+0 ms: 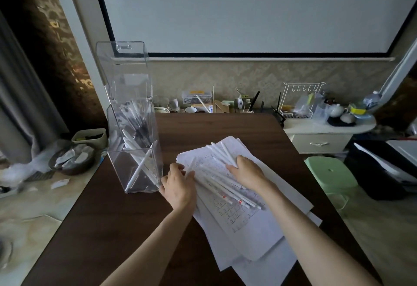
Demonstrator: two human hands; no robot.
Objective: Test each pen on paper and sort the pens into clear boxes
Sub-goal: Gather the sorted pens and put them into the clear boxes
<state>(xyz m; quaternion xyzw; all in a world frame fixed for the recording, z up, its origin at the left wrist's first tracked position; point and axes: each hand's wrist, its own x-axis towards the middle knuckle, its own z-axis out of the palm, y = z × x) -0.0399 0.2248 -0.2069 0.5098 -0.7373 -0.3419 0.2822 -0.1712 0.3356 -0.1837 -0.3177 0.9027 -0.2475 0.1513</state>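
A pile of white pens (pixel 225 172) lies across a stack of written-on paper sheets (pixel 243 218) on the dark wooden table (pixel 126 222). My right hand (pixel 247 171) lies flat on top of the pens, fingers straight. My left hand (pixel 179 184) rests on the left end of the pile with its fingers spread over the pens and the paper's edge. To the left stands a tall clear box (pixel 135 150) with its lid raised; several white and dark pens lean inside it.
A green stool (pixel 331 172) stands right of the table, beside a white side cabinet (pixel 322 136) crowded with a rack and tea things. Clutter lines the wall behind. A bowl of scraps (pixel 72 159) sits left of the table.
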